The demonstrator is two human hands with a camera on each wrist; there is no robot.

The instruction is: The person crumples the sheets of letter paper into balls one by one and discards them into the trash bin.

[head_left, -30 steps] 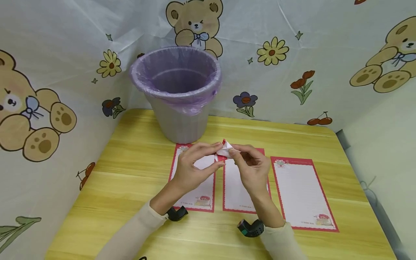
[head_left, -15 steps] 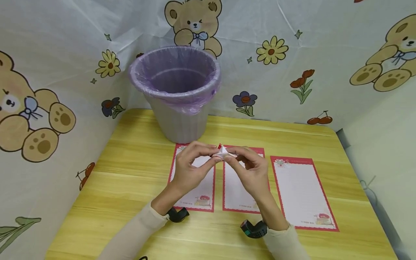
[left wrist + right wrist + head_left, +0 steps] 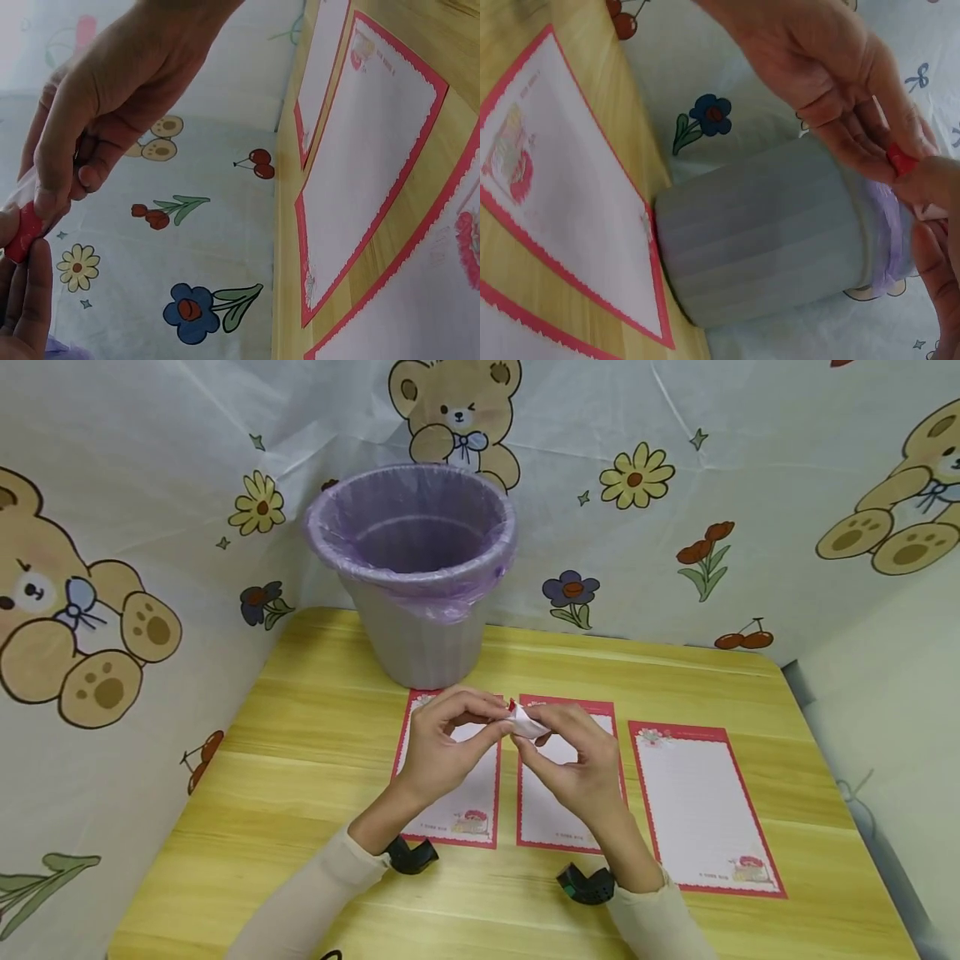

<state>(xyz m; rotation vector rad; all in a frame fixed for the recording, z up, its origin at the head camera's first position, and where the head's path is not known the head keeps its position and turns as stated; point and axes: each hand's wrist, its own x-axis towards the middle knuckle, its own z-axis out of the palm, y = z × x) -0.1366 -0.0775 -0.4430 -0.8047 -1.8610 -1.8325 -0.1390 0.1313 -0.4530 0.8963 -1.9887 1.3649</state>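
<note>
A small folded piece of white and red paper (image 3: 528, 725) is held up between both hands, over the sheets on the table. My left hand (image 3: 442, 739) pinches its left side between thumb and fingers. On the other side, my right hand (image 3: 581, 760) grips it with thumb below and fingers above. A red face of the folded paper (image 3: 28, 229) shows between the fingertips in the left wrist view. From the right wrist, only a red corner and a bit of white of the paper (image 3: 901, 159) appear; fingers cover the rest.
Three red-bordered letter sheets lie on the wooden table: a left sheet (image 3: 450, 781), a middle sheet (image 3: 542, 806) partly behind the right hand, and a right sheet (image 3: 705, 810). A grey bin (image 3: 423, 643) with a purple liner stands behind them, before a bear-printed cloth (image 3: 577, 410).
The left thumb, apart from the paper a second ago, has closed onto it. The folded paper has turned and dropped slightly, and the right fingers have shifted their grip along it.
</note>
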